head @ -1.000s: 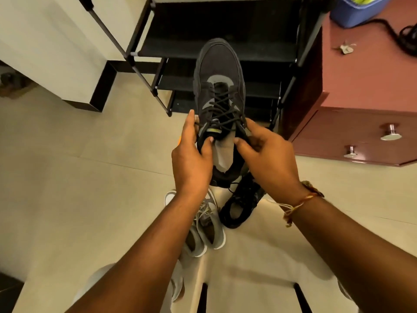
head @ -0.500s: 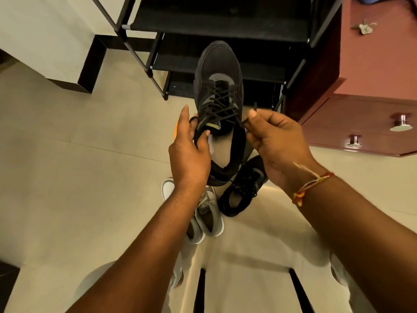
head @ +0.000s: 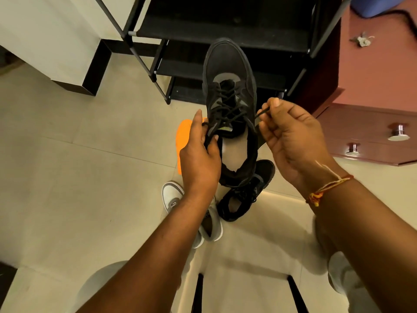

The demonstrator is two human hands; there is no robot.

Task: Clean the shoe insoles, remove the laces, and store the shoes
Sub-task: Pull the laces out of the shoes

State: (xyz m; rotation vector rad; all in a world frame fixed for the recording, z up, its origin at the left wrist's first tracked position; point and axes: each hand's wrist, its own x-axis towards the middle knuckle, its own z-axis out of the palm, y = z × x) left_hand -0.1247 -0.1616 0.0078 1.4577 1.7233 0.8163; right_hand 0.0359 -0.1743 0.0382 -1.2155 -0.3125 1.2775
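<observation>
The left hand [head: 198, 159] grips the shoe [head: 228, 71] by its collar, toe pointing away. The right hand [head: 291, 141] pinches a lace end [head: 260, 113] at the shoe's right side. Below the shoe lie its mate [head: 248, 197] and white shoes [head: 171, 195]. An insole [head: 184, 143] lies left of it and a rack [head: 225, 26] stands past its toe.

Matt black shoe [head: 228, 71] and smooth, faintly shiny floor tiles [head: 79, 177].
The black shoe looked like soft, suede-like cloth, and its lace [head: 261, 112] was a woven cord. The rack [head: 225, 19] had thin metal tubes and matt black shelves. The cabinet [head: 372, 71] was smooth reddish wood with polished metal knobs [head: 399, 132].
</observation>
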